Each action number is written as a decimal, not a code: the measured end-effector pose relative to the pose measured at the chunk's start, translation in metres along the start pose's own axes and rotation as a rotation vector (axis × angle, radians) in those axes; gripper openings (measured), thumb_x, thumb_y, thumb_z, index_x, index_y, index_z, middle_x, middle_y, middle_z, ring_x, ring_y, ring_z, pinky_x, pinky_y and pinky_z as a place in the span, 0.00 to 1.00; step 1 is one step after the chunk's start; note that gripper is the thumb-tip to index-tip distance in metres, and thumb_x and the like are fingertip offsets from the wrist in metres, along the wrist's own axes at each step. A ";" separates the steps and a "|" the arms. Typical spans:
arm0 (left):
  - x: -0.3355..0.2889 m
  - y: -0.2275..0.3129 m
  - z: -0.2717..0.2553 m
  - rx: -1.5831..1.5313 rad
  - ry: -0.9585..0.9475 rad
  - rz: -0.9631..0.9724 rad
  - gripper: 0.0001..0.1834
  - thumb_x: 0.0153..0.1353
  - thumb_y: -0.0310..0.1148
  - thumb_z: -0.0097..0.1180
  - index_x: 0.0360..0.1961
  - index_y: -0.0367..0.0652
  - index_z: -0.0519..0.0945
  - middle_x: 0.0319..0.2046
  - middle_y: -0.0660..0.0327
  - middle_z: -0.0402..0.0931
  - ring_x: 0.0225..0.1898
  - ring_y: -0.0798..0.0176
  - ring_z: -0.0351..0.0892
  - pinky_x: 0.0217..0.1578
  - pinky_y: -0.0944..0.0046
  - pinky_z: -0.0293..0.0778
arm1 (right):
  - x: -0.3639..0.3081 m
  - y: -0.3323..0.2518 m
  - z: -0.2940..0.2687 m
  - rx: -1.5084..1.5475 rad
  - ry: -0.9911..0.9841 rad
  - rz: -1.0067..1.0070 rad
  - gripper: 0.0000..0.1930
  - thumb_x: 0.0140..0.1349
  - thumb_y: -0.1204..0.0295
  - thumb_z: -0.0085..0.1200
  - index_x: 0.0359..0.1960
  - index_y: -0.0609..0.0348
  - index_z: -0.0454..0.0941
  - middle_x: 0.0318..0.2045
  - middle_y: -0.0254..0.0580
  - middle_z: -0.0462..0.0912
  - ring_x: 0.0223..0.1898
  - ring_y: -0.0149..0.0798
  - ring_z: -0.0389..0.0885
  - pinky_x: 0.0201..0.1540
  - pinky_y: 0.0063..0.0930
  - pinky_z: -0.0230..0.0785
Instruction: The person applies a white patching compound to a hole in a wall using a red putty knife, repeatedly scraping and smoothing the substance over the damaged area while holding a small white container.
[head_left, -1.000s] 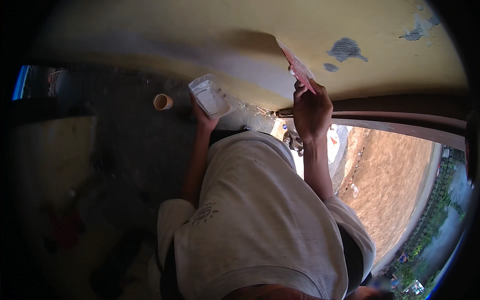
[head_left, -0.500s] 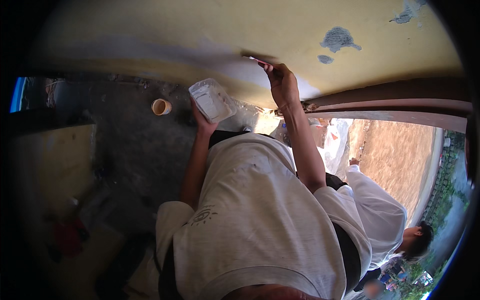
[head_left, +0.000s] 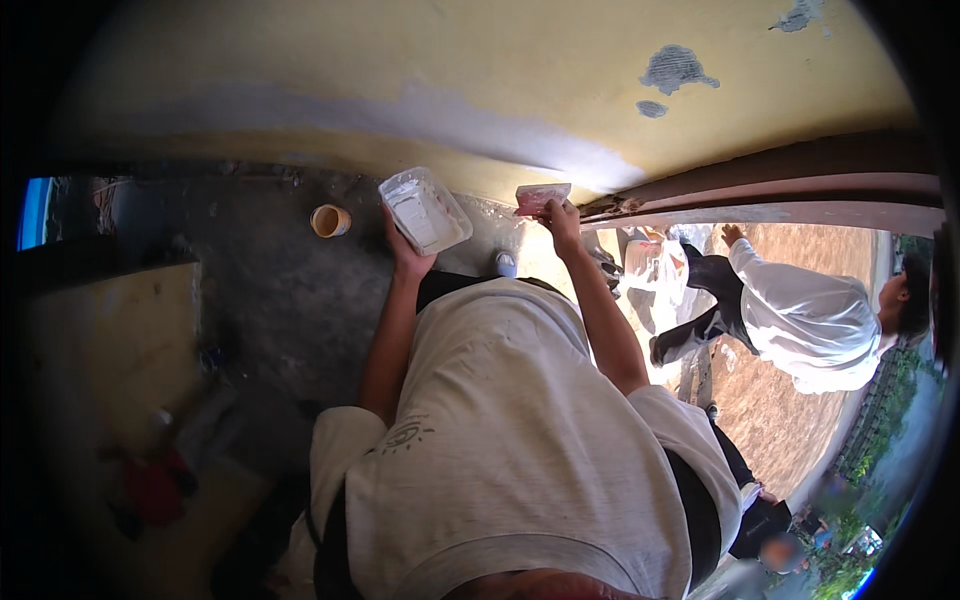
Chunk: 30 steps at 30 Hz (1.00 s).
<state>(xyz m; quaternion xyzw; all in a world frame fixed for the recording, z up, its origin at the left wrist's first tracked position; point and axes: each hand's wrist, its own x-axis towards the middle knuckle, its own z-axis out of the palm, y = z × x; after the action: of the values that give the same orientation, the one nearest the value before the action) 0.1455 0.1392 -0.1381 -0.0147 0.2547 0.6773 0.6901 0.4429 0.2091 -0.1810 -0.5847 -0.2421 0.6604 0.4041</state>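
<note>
My left hand (head_left: 404,250) is closed around the side of a clear plastic tub (head_left: 428,208) with white paste smeared inside it. To its right, my right hand (head_left: 562,224) grips a small flat scraper (head_left: 541,197), reddish on its face with a whitish edge. The scraper appears held away from the yellow wall (head_left: 560,70), between it and my body. A pale smear (head_left: 440,112) runs along the lower part of that wall. Most of my right fingers are hidden behind the scraper.
An orange-rimmed bucket (head_left: 329,221) stands on the dark floor (head_left: 280,300) at left. A brown door frame (head_left: 780,180) borders the wall. Outside at right, a person in white (head_left: 810,310) bends near plastic bags (head_left: 655,268). Grey patches (head_left: 677,68) mark the wall.
My right hand has come down from the wall with the scraper, whose flat face now shows. The tub stays nearly in place. The person outside has shifted toward the upper right.
</note>
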 end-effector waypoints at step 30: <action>0.000 0.006 -0.002 -0.014 0.010 -0.004 0.36 0.67 0.67 0.41 0.65 0.54 0.71 0.59 0.61 0.75 0.58 0.50 0.74 0.61 0.40 0.67 | -0.044 -0.136 0.096 0.446 -0.171 -0.276 0.06 0.67 0.81 0.47 0.37 0.74 0.74 0.36 0.51 0.80 0.39 0.39 0.80 0.45 0.22 0.77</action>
<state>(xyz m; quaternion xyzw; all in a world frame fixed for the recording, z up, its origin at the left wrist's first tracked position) 0.1395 0.1387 -0.1375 -0.0235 0.2536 0.6774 0.6901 0.3837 0.2639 -0.0289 -0.3847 -0.2014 0.6830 0.5873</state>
